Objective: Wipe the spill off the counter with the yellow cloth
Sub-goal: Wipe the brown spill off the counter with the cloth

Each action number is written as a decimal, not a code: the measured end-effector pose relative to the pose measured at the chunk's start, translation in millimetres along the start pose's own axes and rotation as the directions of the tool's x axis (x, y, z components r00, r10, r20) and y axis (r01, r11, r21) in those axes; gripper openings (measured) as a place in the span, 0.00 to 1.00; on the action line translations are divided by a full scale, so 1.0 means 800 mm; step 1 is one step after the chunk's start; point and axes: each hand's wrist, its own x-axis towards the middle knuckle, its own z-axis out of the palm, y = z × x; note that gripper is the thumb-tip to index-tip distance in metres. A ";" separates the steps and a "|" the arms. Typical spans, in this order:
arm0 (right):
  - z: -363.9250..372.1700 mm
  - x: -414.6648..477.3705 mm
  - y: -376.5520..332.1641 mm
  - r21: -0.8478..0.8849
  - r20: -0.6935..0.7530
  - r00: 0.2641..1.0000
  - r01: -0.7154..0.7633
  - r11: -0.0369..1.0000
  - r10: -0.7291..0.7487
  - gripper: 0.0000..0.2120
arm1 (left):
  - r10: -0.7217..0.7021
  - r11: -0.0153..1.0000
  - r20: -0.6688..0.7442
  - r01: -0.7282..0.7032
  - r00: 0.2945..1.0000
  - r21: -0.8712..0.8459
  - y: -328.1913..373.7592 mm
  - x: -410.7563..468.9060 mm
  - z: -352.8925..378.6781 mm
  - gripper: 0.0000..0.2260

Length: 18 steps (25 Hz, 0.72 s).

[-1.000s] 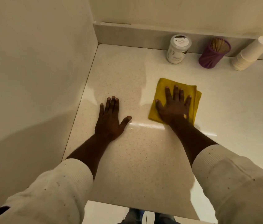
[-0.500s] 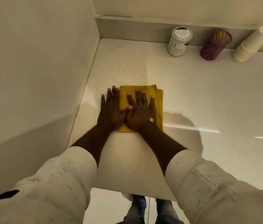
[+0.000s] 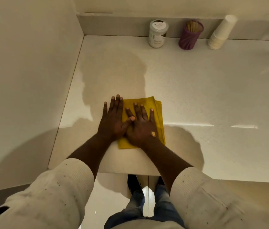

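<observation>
Fingers of right hand (image 3: 141, 128) lay spread, flat on folded yellow cloth (image 3: 147, 103); left hand (image 3: 113, 120) fingers close together, partly on cloth's left edge, thumb over right hand. Cloth sat under fingers near front edge of counter (image 3: 196, 90). Risk: cloth may slide off edge if pulled nearer; spill beyond fingertips may stay unwiped.
</observation>
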 end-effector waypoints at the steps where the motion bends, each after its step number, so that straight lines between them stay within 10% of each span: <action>1: -0.003 -0.011 0.012 -0.001 -0.020 1.000 -0.016 1.000 0.016 0.36 | 0.014 1.000 0.008 -0.014 1.000 0.001 0.009 -0.004 0.003 0.43; 11: -0.020 -0.049 0.088 -0.087 0.038 0.978 -0.202 0.975 0.206 0.40 | -0.102 0.994 -0.036 0.103 0.994 0.026 -0.001 -0.028 -0.007 0.41; 18: -0.005 -0.081 0.008 -0.014 -0.015 1.000 -0.004 1.000 0.004 0.38 | -0.028 0.999 0.013 0.028 1.000 0.026 0.023 -0.031 0.010 0.40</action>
